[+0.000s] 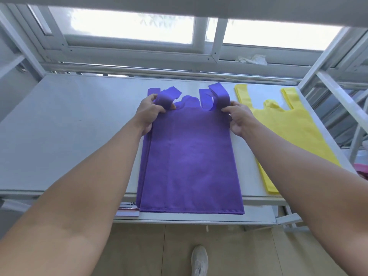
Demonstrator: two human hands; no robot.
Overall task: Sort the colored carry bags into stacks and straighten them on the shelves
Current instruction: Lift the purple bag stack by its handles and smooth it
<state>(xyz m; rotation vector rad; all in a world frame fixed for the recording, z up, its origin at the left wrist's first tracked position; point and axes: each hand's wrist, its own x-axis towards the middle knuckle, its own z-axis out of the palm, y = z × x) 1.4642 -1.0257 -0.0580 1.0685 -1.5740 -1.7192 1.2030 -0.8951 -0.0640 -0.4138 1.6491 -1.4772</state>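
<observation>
A wide, flat, pale grey metal shelf board (59, 136) ran left to right beneath a white-framed window (129, 26) on the far side. On its middle lay a stack of purple non-woven fabric carry bags (191, 160), flat, handles pointing far. The near hem hung past the shelf's near edge, and the layers on the left side were fanned slightly out of line. To its right, just beside it but apart, a stack of yellow non-woven fabric carry bags (288, 128) lay flat the same way, angled toward the near right.

Both bare forearms reached from the near side up to the far end of the purple stack. The left hand (148, 114) had its fingers and thumb curled round the bunched left purple handle loops (167, 98), lifting them off the board. The right hand (239, 118) pinched the base of the right purple handle loops (220, 96) between thumb and fingertips, and these loops stood up too.

A printed paper sheet (128, 211) showed under the purple stack's near left corner; its marks were too small to read. A white shoe (199, 259) stood on the tan floor below.
</observation>
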